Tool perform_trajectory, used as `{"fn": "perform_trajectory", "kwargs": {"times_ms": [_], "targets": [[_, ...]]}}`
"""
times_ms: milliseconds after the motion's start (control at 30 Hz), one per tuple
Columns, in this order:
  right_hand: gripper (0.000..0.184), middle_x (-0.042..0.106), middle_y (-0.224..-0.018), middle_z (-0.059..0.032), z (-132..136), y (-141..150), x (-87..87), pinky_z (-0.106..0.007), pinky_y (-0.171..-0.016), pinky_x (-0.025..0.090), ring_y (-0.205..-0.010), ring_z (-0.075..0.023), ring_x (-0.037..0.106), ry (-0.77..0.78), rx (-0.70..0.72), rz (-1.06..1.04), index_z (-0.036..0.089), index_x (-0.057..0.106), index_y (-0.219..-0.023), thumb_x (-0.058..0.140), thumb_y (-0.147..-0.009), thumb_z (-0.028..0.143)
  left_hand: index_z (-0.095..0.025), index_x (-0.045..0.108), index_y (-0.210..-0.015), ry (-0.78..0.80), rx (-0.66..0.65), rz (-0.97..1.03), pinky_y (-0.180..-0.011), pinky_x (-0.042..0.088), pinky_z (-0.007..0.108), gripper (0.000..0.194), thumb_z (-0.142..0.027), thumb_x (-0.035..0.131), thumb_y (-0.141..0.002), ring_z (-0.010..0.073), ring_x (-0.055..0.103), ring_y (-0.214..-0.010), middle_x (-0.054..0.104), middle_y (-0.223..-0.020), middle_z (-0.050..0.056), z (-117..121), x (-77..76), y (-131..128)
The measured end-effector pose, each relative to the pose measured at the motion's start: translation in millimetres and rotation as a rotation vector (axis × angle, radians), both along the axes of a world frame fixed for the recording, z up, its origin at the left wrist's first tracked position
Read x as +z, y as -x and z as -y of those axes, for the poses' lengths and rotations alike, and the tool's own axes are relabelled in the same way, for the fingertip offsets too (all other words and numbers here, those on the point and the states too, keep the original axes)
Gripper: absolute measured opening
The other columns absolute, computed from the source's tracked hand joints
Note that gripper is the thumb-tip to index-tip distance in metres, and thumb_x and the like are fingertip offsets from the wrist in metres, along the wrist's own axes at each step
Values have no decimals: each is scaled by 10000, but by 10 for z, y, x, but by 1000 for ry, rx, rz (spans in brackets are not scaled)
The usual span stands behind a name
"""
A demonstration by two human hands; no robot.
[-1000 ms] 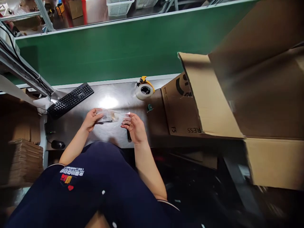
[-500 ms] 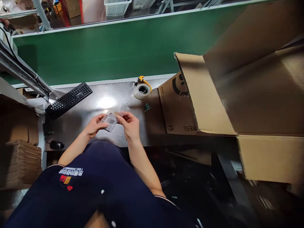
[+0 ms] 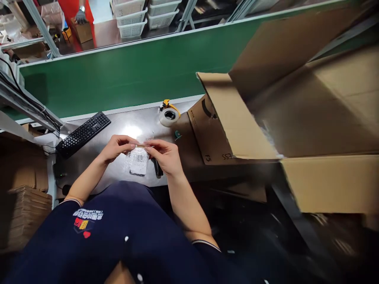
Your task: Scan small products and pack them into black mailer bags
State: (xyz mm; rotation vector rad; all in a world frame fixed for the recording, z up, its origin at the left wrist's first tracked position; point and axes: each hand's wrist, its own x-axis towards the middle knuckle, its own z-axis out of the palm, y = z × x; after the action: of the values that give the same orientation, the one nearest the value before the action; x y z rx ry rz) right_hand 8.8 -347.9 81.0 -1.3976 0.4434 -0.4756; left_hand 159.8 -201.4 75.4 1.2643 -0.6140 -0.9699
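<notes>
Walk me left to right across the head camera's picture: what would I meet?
Stack of cardboard → black keyboard → person's left hand → clear plastic packet → person's right hand → open cardboard box.

A shiny grey metal desk (image 3: pixel 124 119) carries a black oblong keyboard (image 3: pixel 84 135). Right of it lies a round yellow-framed tape roll (image 3: pixel 168 122).

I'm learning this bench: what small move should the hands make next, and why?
Probably folding the clear packet along its far edge: the left hand and right hand both pinch there, while its barcode label shows ungripped, nearer the body.
</notes>
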Motion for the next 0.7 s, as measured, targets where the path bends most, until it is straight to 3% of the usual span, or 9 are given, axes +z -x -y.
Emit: {"fn": "perform_trajectory", "kwargs": {"times_ms": [267,400,467,600,700], "targets": [[84,771,-877,-23,-11,42,189,-246,-574,577,-724,-141,677,113,127,149,273,856,-882,806,-839,325,-158,871,-896,155,-36,151,-568,415,266,267,-380,842,-750,124,555,-606,723,-730,53,-35,92,-44],[147,762,-1009,-52,-33,75,212,-255,-620,584,-832,-157,685,233,229,161,278,858,-843,716,-853,240,-189,865,-832,225,-151,171,-623,438,280,173,-342,827,-761,147,600,-695,732,-826,65,-122,128,-81],[193,745,-1055,-61,-69,106,211,-268,-661,598,-878,-165,683,313,259,144,281,858,-850,677,-871,220,-180,854,-809,213,-175,139,-628,437,287,242,-414,802,-780,164,607,-724,738,-864,83,-181,114,-74],[287,703,-1148,-72,-146,201,213,-330,-808,627,-1020,-196,674,425,317,122,299,859,-1000,590,-939,223,-152,829,-819,200,-83,117,-610,429,288,458,-603,751,-807,178,614,-723,740,-875,103,-306,87,85],[316,680,-1199,-80,-178,252,179,-405,-957,604,-1114,-225,662,509,333,135,292,844,-1069,561,-945,228,-151,781,-827,132,31,212,-578,394,249,393,-525,875,-753,124,579,-654,729,-845,64,-372,82,256]]}}
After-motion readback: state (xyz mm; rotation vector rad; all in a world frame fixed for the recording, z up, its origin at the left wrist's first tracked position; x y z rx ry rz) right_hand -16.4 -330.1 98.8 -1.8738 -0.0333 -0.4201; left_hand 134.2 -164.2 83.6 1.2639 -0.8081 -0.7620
